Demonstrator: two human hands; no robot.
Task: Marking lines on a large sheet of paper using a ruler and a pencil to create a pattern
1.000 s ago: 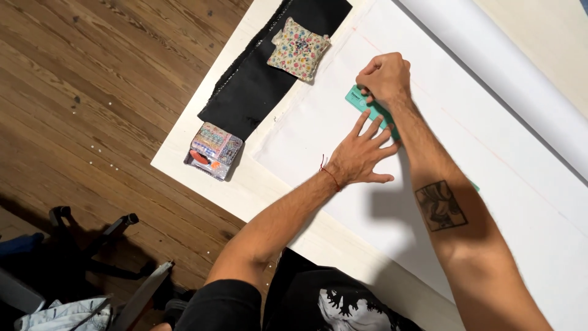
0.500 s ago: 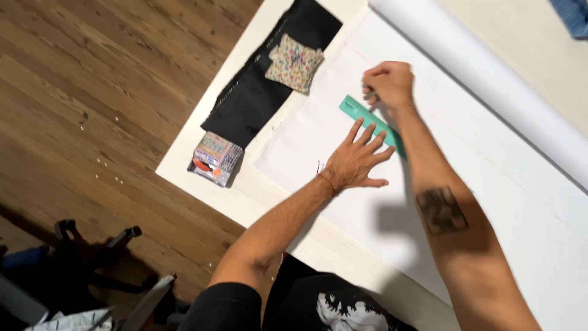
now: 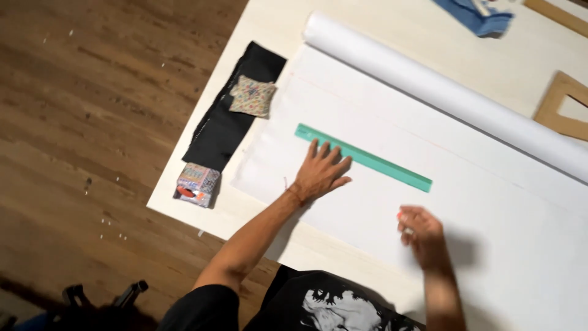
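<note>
My left hand lies flat, fingers spread, on the white paper sheet with its fingertips pressing the near edge of a long green ruler. My right hand hovers over the paper below the ruler's right end. Its fingers are curled around a small orange-pink marker, of which only the tip shows. The sheet unrolls from a white paper roll lying beyond the ruler.
A black fabric strip with a floral pincushion on it lies at the table's left edge, a small patterned box below it. Blue cloth and a wooden triangle sit far right. Wooden floor lies left.
My right hand has left the ruler's far end and come down to the right, below the ruler. The ruler now shows at full length. My left hand stays pressed on it.
</note>
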